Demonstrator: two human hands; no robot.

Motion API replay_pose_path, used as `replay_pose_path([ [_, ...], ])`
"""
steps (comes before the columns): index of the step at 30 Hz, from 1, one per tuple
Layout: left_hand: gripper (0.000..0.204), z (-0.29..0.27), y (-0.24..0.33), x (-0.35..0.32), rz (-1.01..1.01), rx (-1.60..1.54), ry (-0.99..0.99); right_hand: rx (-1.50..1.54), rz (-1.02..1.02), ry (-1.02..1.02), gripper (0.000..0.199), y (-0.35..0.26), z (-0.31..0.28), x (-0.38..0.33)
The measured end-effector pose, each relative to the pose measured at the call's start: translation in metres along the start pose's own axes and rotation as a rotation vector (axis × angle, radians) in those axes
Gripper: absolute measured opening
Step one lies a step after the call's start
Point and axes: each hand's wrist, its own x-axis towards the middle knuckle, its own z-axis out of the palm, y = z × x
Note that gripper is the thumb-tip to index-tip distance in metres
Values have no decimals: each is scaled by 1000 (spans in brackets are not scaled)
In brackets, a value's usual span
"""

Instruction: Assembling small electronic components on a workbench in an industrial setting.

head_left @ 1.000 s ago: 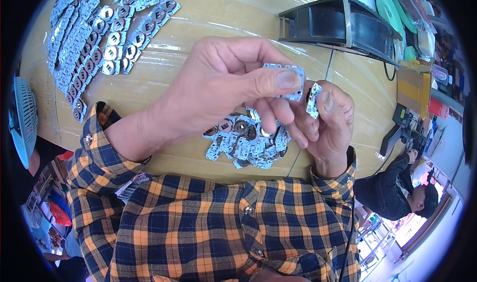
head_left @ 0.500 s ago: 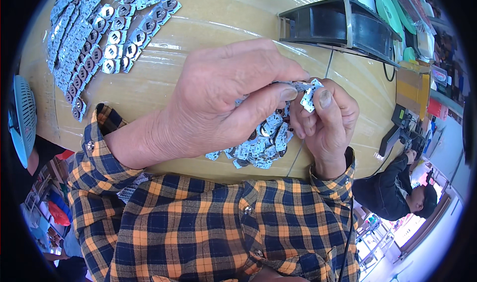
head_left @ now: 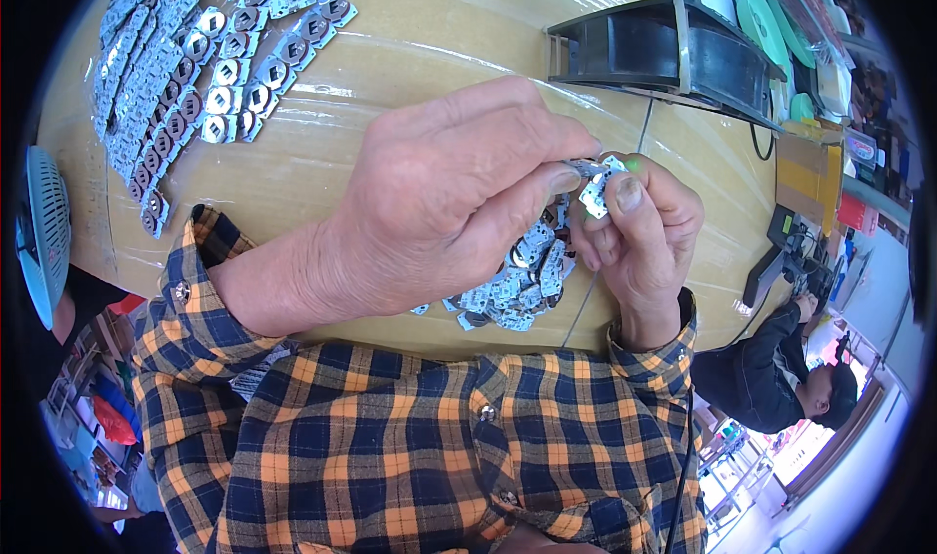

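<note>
My left hand [head_left: 439, 183] is closed in a pinch, thumb against index finger. A thin grey edge of a circuit board strip [head_left: 586, 166] shows at its fingertips; the palm hides the rest. My right hand [head_left: 649, 222] is closed, its thumb and forefinger pinching a small pale circuit board [head_left: 597, 195] that meets the strip's end. A small green glow shows on the right forefinger beside the board. Below the hands lies a loose pile of small circuit boards [head_left: 512, 295], some with round metal parts, partly covered by my left hand.
Many overlapping rows of circuit boards with round holders [head_left: 166, 85] lie at the far left. A black curved plastic holder [head_left: 634, 51] stands far right, near a cardboard box [head_left: 810, 178]. A blue basket-like thing [head_left: 44, 232] is at the left edge. Another person [head_left: 781, 378] is at the right.
The small board in my right hand has shifted slightly left and tilted. My left hand's fingers have closed a little lower over the strip. A green glow has appeared on my right forefinger.
</note>
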Motion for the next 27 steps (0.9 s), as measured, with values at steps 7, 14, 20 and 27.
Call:
replay_pose_path([
  [7,24,-6,5,-1,-38,-33,-55,257,6,-6,28,4,3,1],
  [14,23,-8,0,1,9,-55,-106,272,16,2,25,3,0,0],
  [20,22,-15,0,5,-49,-25,-31,18,31,34,26,-1,-4,1],
  [27,20,-15,6,-2,-287,-333,-184,-495,-261,-69,21,-6,2,4],
])
